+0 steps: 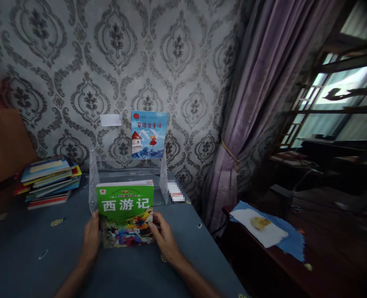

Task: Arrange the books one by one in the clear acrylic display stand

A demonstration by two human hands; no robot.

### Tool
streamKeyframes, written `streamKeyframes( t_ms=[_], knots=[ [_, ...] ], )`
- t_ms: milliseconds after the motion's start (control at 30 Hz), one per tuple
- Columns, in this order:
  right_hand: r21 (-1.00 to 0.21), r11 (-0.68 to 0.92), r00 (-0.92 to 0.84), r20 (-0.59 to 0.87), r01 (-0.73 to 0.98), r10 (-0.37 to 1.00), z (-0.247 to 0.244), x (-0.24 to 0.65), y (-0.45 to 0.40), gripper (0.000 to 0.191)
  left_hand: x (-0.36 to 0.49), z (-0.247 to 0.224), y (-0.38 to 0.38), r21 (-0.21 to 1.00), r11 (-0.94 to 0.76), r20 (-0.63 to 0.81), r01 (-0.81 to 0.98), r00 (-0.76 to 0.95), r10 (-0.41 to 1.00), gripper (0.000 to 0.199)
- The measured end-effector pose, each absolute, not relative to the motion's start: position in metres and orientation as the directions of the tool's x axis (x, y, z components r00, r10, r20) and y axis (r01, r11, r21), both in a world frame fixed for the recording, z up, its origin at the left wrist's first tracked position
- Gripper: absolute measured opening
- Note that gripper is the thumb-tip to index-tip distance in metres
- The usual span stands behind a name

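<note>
Head view: beyond our grip, the patterned wall point(53, 37) is filling most of the background, and the grey-blue table point(22, 256) is spreading beneath our forearms. Well off to the right of our grip, the purple curtain point(222, 190) is hanging, gathered by a tie, and past it a bench is bearing a blue cloth point(298, 245) with a white sheet point(244, 219) lying on it.

Just beyond our hands, the see-through stand point(93, 178) is standing on the table, its side panels rising to either side. Left of our grip, the stack of books point(51, 178) is lying flat in an uneven pile.

Between our hands we are holding the green book point(124, 219) upright, its cover facing us. Whether its lower edge is resting on anything, we cannot tell. Above and behind it, the blue book point(149, 134) is standing face out at the upper part of the stand, apart from our fingers.

Our left hand point(90, 238) is closing on the green book's left edge, while our right hand point(166, 240) is gripping its right edge, the thumb pressing near the front cover.

Judging how far things are getting, we are seeing one book displayed up high and one being handled low at the stand's front; how many of the stacked ones are remaining to be handled, we cannot tell.

Smallest, beyond and above our left hand, a white slip point(110, 120) is showing against the wall.
</note>
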State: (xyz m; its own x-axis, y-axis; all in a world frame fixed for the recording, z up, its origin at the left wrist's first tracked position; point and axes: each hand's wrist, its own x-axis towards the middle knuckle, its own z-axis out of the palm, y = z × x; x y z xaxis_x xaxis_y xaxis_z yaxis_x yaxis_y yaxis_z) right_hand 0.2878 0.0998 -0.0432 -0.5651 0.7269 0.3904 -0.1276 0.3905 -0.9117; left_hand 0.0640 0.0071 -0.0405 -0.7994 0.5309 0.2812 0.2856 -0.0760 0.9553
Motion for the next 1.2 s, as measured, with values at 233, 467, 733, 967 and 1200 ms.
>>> streamKeyframes(
  t_ms=[233, 467, 733, 967, 1200],
  knots=[
    [-0.922, 0.344, -0.541, 0.383, -0.176, 0.749, -0.033, 0.281, 0.103, 0.039, 0.061, -0.005, -0.003, 0.873, -0.124, 0.427, 0.472, -0.616, 0.662, 0.063],
    [-0.919, 0.347, -0.51, 0.392, -0.185, 0.766, -0.017, 0.272, 0.108, 0.04, 0.065, 0.002, -0.003, 0.925, -0.069, 0.309, 0.373, -0.637, 0.706, 0.069],
    [-0.855, 0.494, -0.392, 0.514, -0.159, 0.763, -0.018, 0.266, 0.105, 0.032, 0.069, -0.001, 0.001, 0.958, -0.075, 0.246, 0.278, -0.652, 0.717, 0.073],
    [-0.858, 0.497, -0.416, 0.502, -0.13, 0.758, -0.018, 0.267, 0.107, 0.031, 0.07, 0.003, 0.0, 0.931, -0.09, 0.304, 0.353, -0.617, 0.726, 0.07],
    [-0.854, 0.509, -0.385, 0.507, -0.105, 0.771, -0.009, 0.268, 0.116, 0.033, 0.071, 0.012, 0.009, 0.914, -0.12, 0.342, 0.386, -0.579, 0.74, 0.065]
  ],
)
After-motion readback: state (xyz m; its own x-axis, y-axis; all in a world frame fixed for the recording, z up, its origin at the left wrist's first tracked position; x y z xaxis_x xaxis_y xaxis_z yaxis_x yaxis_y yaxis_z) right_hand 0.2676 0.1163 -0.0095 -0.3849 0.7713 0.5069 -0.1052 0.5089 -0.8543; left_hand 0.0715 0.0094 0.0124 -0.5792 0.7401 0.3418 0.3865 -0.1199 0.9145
